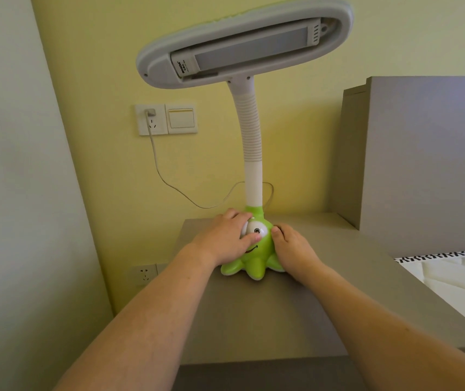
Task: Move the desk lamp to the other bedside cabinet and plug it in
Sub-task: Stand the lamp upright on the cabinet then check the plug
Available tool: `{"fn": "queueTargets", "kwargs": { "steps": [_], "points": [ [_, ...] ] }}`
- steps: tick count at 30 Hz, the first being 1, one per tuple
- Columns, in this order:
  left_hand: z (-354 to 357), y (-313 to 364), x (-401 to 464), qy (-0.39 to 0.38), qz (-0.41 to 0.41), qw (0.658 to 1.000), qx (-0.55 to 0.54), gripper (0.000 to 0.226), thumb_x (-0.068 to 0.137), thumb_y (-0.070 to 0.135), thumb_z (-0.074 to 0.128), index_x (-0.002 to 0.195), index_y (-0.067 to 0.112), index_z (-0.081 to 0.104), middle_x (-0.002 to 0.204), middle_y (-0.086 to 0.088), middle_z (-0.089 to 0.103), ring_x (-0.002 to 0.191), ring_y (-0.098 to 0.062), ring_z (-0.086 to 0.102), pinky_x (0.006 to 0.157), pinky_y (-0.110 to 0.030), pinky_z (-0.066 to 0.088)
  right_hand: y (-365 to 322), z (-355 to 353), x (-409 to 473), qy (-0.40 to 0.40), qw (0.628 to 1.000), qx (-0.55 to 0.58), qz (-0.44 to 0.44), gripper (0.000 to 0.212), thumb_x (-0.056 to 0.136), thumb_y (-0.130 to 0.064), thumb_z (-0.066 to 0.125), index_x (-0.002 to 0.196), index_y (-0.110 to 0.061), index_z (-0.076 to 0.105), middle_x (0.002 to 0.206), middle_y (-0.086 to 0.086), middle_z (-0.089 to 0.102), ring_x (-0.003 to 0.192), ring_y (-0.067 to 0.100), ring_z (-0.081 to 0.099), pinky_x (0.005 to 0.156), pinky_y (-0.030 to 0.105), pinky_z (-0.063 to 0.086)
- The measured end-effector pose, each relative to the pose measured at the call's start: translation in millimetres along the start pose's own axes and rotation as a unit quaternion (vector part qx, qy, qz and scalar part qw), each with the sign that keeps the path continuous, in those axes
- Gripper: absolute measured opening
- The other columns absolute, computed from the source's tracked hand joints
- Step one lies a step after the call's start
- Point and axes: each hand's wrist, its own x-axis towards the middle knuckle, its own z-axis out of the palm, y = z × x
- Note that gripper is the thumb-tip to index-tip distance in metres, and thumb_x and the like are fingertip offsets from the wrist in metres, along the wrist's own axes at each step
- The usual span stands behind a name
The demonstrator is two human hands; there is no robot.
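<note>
Desk lamp upright, head tilted up-right | left grip, right grip clasp base

The green star-footed plastic desk lamp stands at mid-frame on the grey flat-topped bedside counter, towards its far edge. The left hand is on the left of the base, the right hand on its right. Behind, at upper left, the white cord runs from the white wall socket down to the lamp; a pale rocker wall switch sits just right of the socket. A second white socket is lower left, beside the counter. The grey headboard rises at right, the white bed below it.
</note>
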Motion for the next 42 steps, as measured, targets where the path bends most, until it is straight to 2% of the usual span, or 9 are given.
{"fn": "queueTargets", "kwargs": {
  "steps": [10, 14, 23, 28, 31, 33, 35, 38, 42],
  "points": [
    [5.6, 4.5, 25.7, 0.004, -0.023, 1.000, -0.016, 0.063, 0.090, 0.054, 0.052, 0.144, 0.024, 0.041, 0.141, 0.002, 0.039, 0.131, -0.022, 0.038, 0.108, -0.041, 0.038, 13.2, -5.0, 31.3, -0.033, 0.999, 0.013, 0.028, 0.035, 0.101, -0.031, 0.031, 0.119, -0.015, 0.057, 0.109, 0.006, 0.061, 0.100, 0.023, 0.053, 0.081, 0.028, 0.036],
    [9.6, 17.1, 37.0, 0.017, -0.039, 0.999, -0.001, 0.062, 0.088, 0.056, 0.055, 0.140, 0.022, 0.046, 0.136, 0.000, 0.040, 0.126, -0.026, 0.037, 0.106, -0.041, 0.038, 22.6, -9.9, 47.2, -0.036, 0.998, 0.039, 0.029, 0.035, 0.100, -0.030, 0.033, 0.119, -0.019, 0.060, 0.117, 0.006, 0.063, 0.109, 0.025, 0.056, 0.091, 0.032, 0.042],
    [16.4, 14.3, 35.7, 0.029, -0.039, 0.998, -0.033, 0.064, 0.086, 0.060, 0.055, 0.140, 0.027, 0.044, 0.129, 0.003, 0.040, 0.122, -0.024, 0.035, 0.105, -0.036, 0.037, 27.1, -10.2, 47.4, -0.024, 0.996, 0.080, 0.036, 0.037, 0.100, -0.031, 0.035, 0.125, -0.019, 0.058, 0.126, 0.005, 0.061, 0.116, 0.023, 0.054, 0.101, 0.033, 0.040],
    [9.1, 13.5, 29.8, 0.009, -0.053, 0.996, -0.068, 0.061, 0.088, 0.053, 0.059, 0.141, 0.027, 0.042, 0.133, 0.001, 0.040, 0.126, -0.021, 0.035, 0.107, -0.034, 0.035, 22.6, -12.4, 45.5, -0.020, 0.996, 0.077, 0.037, 0.033, 0.099, -0.029, 0.036, 0.118, -0.017, 0.061, 0.118, 0.006, 0.063, 0.107, 0.022, 0.055, 0.090, 0.031, 0.041],
    [-4.9, 11.9, 26.2, 0.007, -0.110, 0.966, -0.235, 0.051, 0.094, 0.035, 0.058, 0.141, 0.021, 0.045, 0.133, -0.001, 0.049, 0.118, -0.017, 0.048, 0.101, -0.029, 0.039, 17.2, -13.7, 44.2, -0.017, 0.996, 0.079, 0.033, 0.031, 0.099, -0.028, 0.037, 0.113, -0.015, 0.062, 0.114, 0.006, 0.064, 0.100, 0.020, 0.054, 0.082, 0.029, 0.039],
    [-13.4, 9.2, 24.2, 0.005, -0.142, 0.948, -0.284, 0.045, 0.096, 0.028, 0.055, 0.140, 0.018, 0.047, 0.134, -0.001, 0.052, 0.118, -0.019, 0.052, 0.099, -0.032, 0.041, 9.2, -14.7, 44.3, -0.012, 0.995, 0.090, 0.033, 0.032, 0.098, -0.029, 0.038, 0.114, -0.014, 0.061, 0.112, 0.006, 0.063, 0.099, 0.020, 0.054, 0.083, 0.030, 0.040],
    [-16.8, 9.2, 21.3, -0.026, -0.154, 0.950, -0.272, 0.044, 0.096, 0.023, 0.054, 0.139, 0.017, 0.049, 0.138, -0.003, 0.053, 0.119, -0.018, 0.052, 0.100, -0.031, 0.041, -0.3, -15.0, 46.9, -0.011, 0.994, 0.105, 0.040, 0.037, 0.097, -0.032, 0.041, 0.124, -0.014, 0.058, 0.119, 0.004, 0.062, 0.104, 0.019, 0.053, 0.086, 0.029, 0.040],
    [-21.0, 13.1, 15.9, -0.087, -0.151, 0.951, -0.257, 0.041, 0.096, 0.023, 0.058, 0.136, 0.016, 0.051, 0.135, -0.004, 0.055, 0.106, -0.013, 0.052, 0.090, -0.024, 0.040, -20.4, -12.8, 55.9, -0.030, 0.989, 0.133, 0.056, 0.047, 0.094, -0.035, 0.047, 0.136, -0.014, 0.048, 0.130, 0.005, 0.057, 0.103, 0.017, 0.051, 0.086, 0.029, 0.040],
    [-21.3, 6.5, 19.6, -0.122, -0.153, 0.966, -0.167, 0.077, 0.083, 0.046, 0.070, 0.146, 0.017, 0.036, 0.143, -0.001, 0.048, 0.124, -0.018, 0.050, 0.092, -0.027, 0.041, -53.0, -2.7, 81.0, -0.047, 0.985, 0.143, 0.083, 0.052, 0.082, -0.041, 0.065, 0.124, -0.012, 0.051, 0.101, 0.003, 0.061, 0.088, 0.021, 0.058, 0.072, 0.032, 0.046]
  ]
}}
